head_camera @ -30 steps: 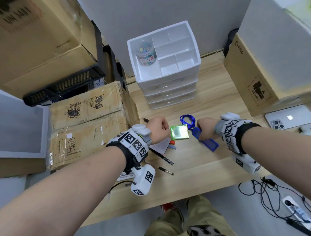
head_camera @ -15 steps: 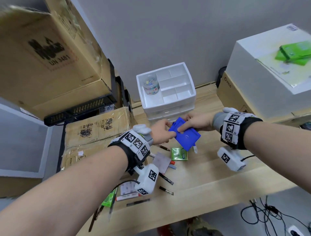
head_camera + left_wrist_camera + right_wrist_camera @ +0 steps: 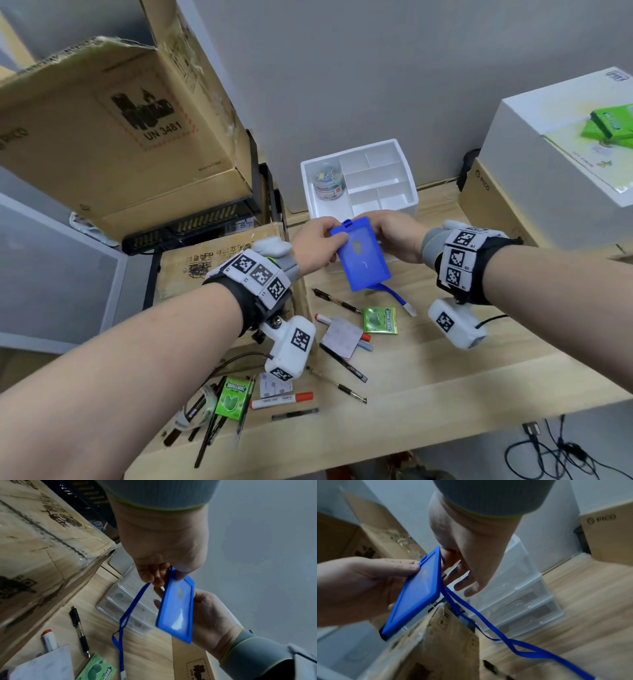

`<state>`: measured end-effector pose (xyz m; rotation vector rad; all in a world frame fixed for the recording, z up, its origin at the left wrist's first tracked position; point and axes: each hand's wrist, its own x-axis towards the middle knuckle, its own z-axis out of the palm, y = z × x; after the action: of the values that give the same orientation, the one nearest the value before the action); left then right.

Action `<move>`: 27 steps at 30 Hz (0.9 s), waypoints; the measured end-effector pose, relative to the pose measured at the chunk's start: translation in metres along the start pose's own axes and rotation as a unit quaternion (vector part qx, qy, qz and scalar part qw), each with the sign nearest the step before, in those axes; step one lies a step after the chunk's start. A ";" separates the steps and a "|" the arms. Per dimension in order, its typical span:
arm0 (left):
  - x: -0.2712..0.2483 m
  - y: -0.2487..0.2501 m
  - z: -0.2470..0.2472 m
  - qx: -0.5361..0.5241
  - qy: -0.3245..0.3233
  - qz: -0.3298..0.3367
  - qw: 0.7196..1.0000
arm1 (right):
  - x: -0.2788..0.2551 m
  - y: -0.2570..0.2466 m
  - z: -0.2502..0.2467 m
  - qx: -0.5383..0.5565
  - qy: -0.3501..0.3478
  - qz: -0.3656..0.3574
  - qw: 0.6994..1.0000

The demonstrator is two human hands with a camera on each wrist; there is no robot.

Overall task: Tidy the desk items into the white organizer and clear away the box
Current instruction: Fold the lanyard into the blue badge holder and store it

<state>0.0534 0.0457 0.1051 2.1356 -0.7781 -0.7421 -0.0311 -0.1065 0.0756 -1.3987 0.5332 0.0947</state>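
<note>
A blue badge holder [image 3: 363, 255] with a blue lanyard [image 3: 394, 295] hangs in the air just in front of the white organizer [image 3: 407, 202]. My left hand [image 3: 325, 240] pinches its top left corner, thumb on the front. My right hand [image 3: 387, 233] holds its right side, with the fingers behind it. In the left wrist view the badge holder [image 3: 176, 604] stands on edge, and the lanyard [image 3: 126, 615] trails down to the desk. The right wrist view shows the badge holder [image 3: 418, 592] between both hands. A jar of coloured clips [image 3: 329, 183] sits in the organizer's left compartment.
Pens [image 3: 342, 361], markers [image 3: 281, 400], two green gum packs [image 3: 380, 320], and a grey note pad [image 3: 340, 337] lie on the wooden desk [image 3: 445, 394]. A taped cardboard box [image 3: 219, 260] stands at the left. More cartons [image 3: 493, 205] and a white box [image 3: 555, 161] stand at the right.
The right hand lifted the badge holder off the desk and the left hand took hold of it too. Both hands have raised it toward the organizer and turned it more upright.
</note>
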 end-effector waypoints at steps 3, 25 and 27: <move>0.003 0.006 -0.008 -0.052 0.032 -0.028 0.998 | 0.003 -0.004 0.007 0.110 -0.024 0.013 0.994; 0.013 -0.003 -0.030 -0.130 0.221 -0.054 0.965 | -0.005 -0.009 0.053 0.009 -0.137 0.004 0.991; 0.015 -0.002 -0.036 -0.121 0.243 -0.053 0.961 | -0.008 -0.009 0.057 0.031 -0.145 0.014 0.989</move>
<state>0.0890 0.0517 0.1197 2.0233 -0.2960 -0.3159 -0.0175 -0.0525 0.0916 -1.2899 0.3104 0.2980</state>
